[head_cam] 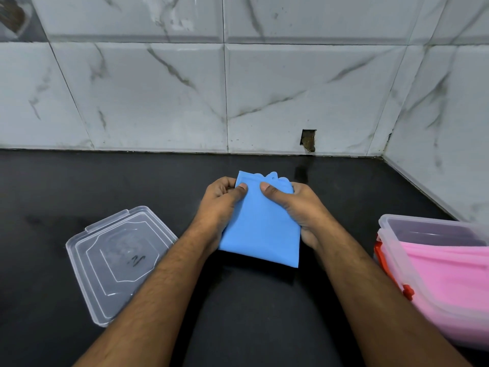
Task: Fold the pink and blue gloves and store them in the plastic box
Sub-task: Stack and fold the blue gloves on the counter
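Glossy white marble-look wall tiles (158, 83) with grey veins are rising behind a smooth black stone countertop (264, 313), and one tile near the base is showing a small rough square hole (308, 140). Both bare hands are meeting over the middle of the counter, pinching the smooth, matte, sky-blue rubber glove (262, 229), which is folded into a flat rectangular packet. The left hand (221, 201) is clamping the packet's left edge, thumb pressing on top and fingers curled underneath. The right hand (296, 207) is gripping the right edge the same way, thumb flat on the upper face. Scalloped fingertip ends of the glove are poking out just beyond the two thumbs, while the packet's lower edge is hanging toward the wrists, between the forearms. Well off to the right of the grip, a clear rectangular plastic box (397, 226) with orange-red clips is sitting at the frame edge, and a soft pink glove (444, 279) is lying inside it. Left of the grip, a clear, ribbed plastic lid (116, 263) is lying flat on the counter, apart from the hands.
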A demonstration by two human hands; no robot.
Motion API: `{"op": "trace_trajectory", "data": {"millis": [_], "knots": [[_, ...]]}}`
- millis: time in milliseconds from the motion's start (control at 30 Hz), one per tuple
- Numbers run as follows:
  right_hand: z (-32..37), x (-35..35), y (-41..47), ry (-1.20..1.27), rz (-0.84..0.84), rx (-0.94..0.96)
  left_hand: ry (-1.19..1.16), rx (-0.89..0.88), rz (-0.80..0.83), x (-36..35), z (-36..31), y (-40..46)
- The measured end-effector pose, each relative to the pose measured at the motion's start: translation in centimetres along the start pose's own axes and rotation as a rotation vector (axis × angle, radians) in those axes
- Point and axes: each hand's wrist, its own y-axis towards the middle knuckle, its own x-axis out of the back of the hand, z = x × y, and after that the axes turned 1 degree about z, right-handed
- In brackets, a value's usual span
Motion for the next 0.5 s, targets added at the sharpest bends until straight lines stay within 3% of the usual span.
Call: {"op": "trace_trajectory", "data": {"millis": [167, 500], "knots": [[0.8, -0.2, -0.4, 0.025, -0.021, 0.099, -0.031, -0.013, 0.008, 0.0, -0.3, -0.2], [1.7, -1.4, -1.5, -0.048, 0.070, 0.300, -0.074, -0.060, 0.209, 0.3, -1.1, -1.2]]}}
